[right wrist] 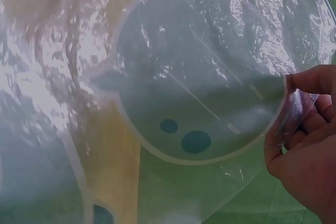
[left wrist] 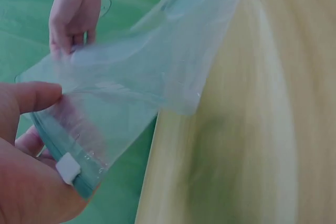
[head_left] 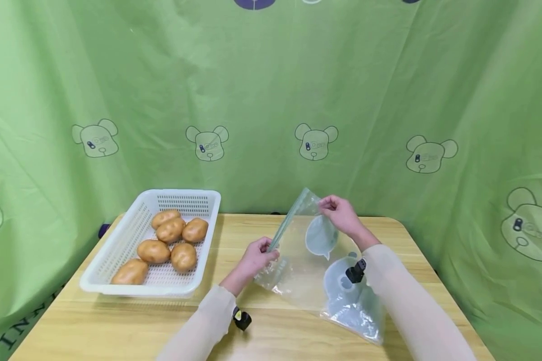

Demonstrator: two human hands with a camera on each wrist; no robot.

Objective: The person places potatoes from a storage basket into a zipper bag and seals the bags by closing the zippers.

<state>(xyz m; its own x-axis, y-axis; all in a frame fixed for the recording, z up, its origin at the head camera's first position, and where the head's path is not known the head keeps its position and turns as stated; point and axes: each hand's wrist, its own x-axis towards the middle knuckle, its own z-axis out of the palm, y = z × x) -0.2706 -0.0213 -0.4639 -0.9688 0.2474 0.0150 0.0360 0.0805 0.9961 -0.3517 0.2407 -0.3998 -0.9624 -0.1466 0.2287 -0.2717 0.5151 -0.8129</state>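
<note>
A large clear zipper bag [head_left: 298, 281] with pale blue printed shapes hangs between both hands over the table. My left hand [head_left: 258, 258] pinches its green zip edge at the lower left end; a white slider [left wrist: 68, 168] sits on that edge close to the left palm in the left wrist view. My right hand [head_left: 341, 213] pinches the plastic near the upper right side, beside a round speech-bubble print [right wrist: 194, 77]. The bag's lower part slopes down to the right, toward the tabletop. Whether the bag's mouth is parted, I cannot tell.
On the left of the wooden table [head_left: 271, 333] stands a white plastic basket [head_left: 210, 240] with several brown potatoes [head_left: 184, 257] in it. A green curtain [head_left: 262, 90] printed with bear heads hangs behind the table and at both sides.
</note>
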